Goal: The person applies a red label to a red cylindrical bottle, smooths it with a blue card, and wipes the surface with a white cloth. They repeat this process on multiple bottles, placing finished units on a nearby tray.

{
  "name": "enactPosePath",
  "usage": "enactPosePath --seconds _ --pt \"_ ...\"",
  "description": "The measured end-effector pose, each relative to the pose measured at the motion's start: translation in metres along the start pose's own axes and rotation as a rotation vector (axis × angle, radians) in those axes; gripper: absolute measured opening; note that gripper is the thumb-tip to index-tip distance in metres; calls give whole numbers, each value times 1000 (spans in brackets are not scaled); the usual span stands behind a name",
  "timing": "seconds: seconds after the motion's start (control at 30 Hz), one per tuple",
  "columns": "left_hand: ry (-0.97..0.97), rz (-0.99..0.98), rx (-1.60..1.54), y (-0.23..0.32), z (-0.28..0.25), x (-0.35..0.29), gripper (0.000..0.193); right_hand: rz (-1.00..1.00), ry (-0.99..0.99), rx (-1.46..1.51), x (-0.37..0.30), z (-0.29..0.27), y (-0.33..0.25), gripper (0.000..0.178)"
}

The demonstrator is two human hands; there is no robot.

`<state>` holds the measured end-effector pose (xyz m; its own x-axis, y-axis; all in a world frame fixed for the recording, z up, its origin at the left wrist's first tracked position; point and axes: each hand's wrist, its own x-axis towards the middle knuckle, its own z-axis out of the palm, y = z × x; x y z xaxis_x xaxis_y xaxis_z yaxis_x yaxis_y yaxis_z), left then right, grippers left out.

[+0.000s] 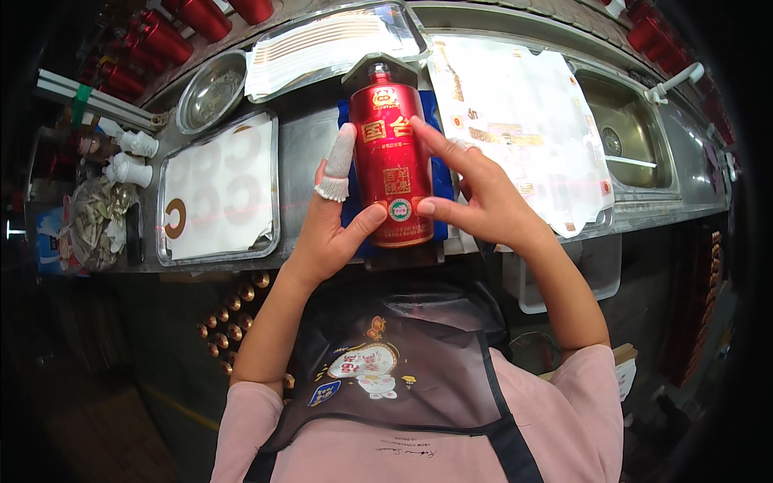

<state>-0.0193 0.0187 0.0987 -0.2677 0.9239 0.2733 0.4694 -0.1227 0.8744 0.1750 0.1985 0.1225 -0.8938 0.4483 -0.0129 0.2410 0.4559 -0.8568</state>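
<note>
A glossy red bottle (393, 157) with gold lettering and a dark cap lies on its back in front of me, cap end away. Under it shows a blue cloth (440, 173), with a dark angular support behind the neck. My left hand (326, 233) is on its left side, thumb at the lower edge, the index finger in a white ribbed finger cot (339, 157). On the other side, my right hand (487, 197) has its thumb near a small round green-and-white sticker (399, 210) and its index finger along the upper side. Both hands hold the bottle between them.
Left, a metal tray (275, 173) carries a white sheet with a gold ring; a steel bowl (189, 109) stands behind it. A tray of label strips (330, 48) is at the back. Printed sheets (555, 97) lie right, beside a sink (616, 121). Red bottles (197, 18) line the back.
</note>
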Motion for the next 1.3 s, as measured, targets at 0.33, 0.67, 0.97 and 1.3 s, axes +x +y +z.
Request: enactPosePath --seconds 0.33,0.67,0.97,1.3 --pt "-9 -26 -157 5 8 -13 105 543 587 1229 11 -37 23 47" --pt "-21 -97 -176 6 5 -16 113 -567 143 -234 4 27 -39 34" --pt "-24 -95 -170 3 6 -19 122 -719 170 -232 86 -14 -68 32" --pt "-46 -149 -13 2 5 -20 123 -304 521 -109 85 -17 -73 24"
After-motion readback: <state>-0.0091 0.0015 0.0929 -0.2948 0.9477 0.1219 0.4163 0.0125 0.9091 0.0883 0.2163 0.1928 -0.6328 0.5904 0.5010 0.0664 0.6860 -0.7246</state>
